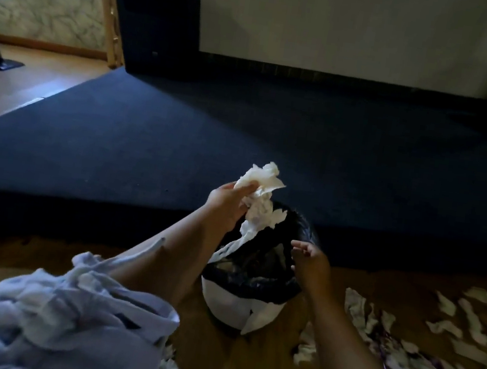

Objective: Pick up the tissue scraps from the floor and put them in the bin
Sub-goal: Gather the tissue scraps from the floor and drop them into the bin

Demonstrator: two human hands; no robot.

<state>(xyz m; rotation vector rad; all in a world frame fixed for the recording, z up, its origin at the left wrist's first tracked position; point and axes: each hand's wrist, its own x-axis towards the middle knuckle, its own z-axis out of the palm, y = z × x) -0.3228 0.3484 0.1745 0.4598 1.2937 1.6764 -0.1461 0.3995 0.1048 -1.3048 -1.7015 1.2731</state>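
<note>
The bin stands on the wooden floor, just before the edge of the carpeted platform. Above its mouth the left hand holds a wad of tissue, one strip trailing down to the rim; the right hand hovers over the rim's right side. To the bin's right tissue scraps lie scattered on the floor (a few more lie before it). A speaker cabinet stands at the platform's far left.

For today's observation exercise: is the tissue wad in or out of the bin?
Out. The left hand grips the tissue wad above the bin; a strip dangles toward its rim.
</note>
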